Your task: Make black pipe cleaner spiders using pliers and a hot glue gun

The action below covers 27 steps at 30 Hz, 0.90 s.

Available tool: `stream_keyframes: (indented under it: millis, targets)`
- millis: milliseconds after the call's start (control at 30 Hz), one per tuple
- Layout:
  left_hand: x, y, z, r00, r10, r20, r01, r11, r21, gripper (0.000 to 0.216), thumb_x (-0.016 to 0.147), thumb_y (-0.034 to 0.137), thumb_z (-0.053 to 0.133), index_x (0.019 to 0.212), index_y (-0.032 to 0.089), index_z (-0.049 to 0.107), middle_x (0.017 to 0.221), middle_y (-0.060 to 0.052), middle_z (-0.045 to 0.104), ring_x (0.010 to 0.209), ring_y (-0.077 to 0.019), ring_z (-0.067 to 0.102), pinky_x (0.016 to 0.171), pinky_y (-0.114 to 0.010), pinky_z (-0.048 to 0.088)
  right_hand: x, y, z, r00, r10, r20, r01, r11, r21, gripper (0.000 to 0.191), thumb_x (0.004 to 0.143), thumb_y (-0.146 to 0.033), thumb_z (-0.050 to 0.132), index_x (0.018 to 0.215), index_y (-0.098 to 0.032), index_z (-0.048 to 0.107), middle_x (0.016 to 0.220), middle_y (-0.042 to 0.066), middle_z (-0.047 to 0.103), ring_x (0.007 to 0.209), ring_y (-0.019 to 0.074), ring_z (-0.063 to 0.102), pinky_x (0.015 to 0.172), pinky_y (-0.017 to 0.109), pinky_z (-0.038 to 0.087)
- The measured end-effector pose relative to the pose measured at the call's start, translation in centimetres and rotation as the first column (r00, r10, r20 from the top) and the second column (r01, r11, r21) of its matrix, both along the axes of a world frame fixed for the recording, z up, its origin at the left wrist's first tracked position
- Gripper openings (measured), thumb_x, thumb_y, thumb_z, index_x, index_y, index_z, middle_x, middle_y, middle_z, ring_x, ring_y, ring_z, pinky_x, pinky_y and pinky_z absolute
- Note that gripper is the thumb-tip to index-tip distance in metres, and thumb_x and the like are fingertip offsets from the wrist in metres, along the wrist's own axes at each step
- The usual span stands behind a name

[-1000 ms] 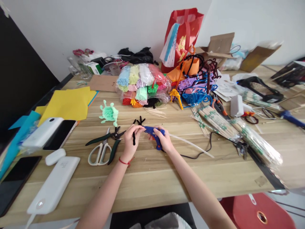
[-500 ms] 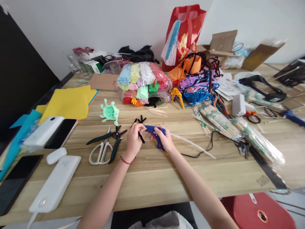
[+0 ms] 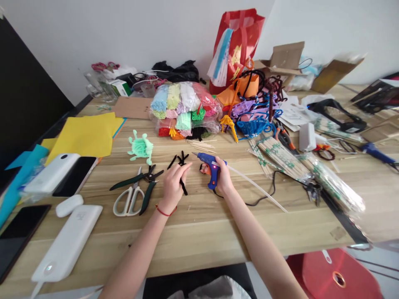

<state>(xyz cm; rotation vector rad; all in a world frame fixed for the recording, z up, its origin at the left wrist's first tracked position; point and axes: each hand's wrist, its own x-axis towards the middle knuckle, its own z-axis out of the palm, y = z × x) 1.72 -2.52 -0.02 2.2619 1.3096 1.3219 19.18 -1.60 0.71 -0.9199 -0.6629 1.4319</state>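
My right hand [image 3: 225, 176] is closed round a blue hot glue gun [image 3: 209, 160], its nozzle pointing left. A long, pale glue stick [image 3: 257, 187] juts from the gun's rear, and a small light glows on its body. A small black bit shows by the right fingertips. My left hand [image 3: 174, 182] pinches a bent black pipe cleaner [image 3: 183, 187], partly hidden by the fingers. Just beyond it lie black pipe-cleaner pieces [image 3: 182, 157]. The nozzle is a short gap from my left fingertips. A mint-green pipe-cleaner figure [image 3: 141, 148] stands farther left.
Scissors [image 3: 128, 201] and dark-green-handled pliers [image 3: 149, 182] lie left of my left hand. Behind are wooden sticks [image 3: 201, 145] and bagged pipe cleaners [image 3: 183, 106]. Phones and a white power bank [image 3: 68, 243] fill the left. A black cord [image 3: 274, 182] trails right toward bundled sticks [image 3: 283, 158].
The glue gun has drawn back to the right from my left fingers, so its nozzle now shows. My left hand keeps its pinch on the black pipe cleaner. The whole view has shifted slightly.
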Motion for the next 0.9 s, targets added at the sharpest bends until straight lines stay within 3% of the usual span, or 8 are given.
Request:
stream_keyframes:
  millis: [267,633,900]
  targets:
    - [0.08,-0.11,-0.03,0.998,-0.012,-0.060,0.015,0.998,0.060,0.015,0.090,0.026,0.054,0.098,0.021,0.066,0.076,-0.002,0.064,0.070,-0.0147,0.058,0.068,-0.027,0.040,-0.21,-0.30,-0.33,0.998,-0.060,0.035,0.060,0.998,0.008,0.025,0.066,-0.040,0.075,0.075,-0.019,0.064,0.065,0.002,0.069,0.057,0.0161,0.062,0.066,0.032,0.055]
    - [0.06,-0.10,-0.02,0.995,-0.009,-0.098,0.016,0.997,0.071,0.006,0.088,0.026,0.059,0.087,0.020,0.061,0.080,-0.001,0.065,0.075,-0.0151,0.061,0.070,-0.028,0.042,-0.24,-0.43,-0.50,0.997,-0.057,0.055,0.058,0.998,-0.022,0.016,0.068,-0.034,0.069,0.071,-0.018,0.066,0.066,0.003,0.071,0.058,0.0171,0.065,0.068,0.031,0.054]
    - [0.14,-0.09,-0.06,0.992,-0.009,-0.125,0.020,0.996,0.083,0.006,0.088,0.025,0.059,0.086,0.020,0.061,0.078,-0.001,0.065,0.074,-0.0151,0.059,0.069,-0.028,0.040,-0.15,-0.37,-0.98,0.997,-0.061,0.046,0.059,0.997,0.047,0.014,0.070,-0.032,0.065,0.071,-0.019,0.064,0.064,0.002,0.068,0.061,0.0170,0.063,0.069,0.032,0.052]
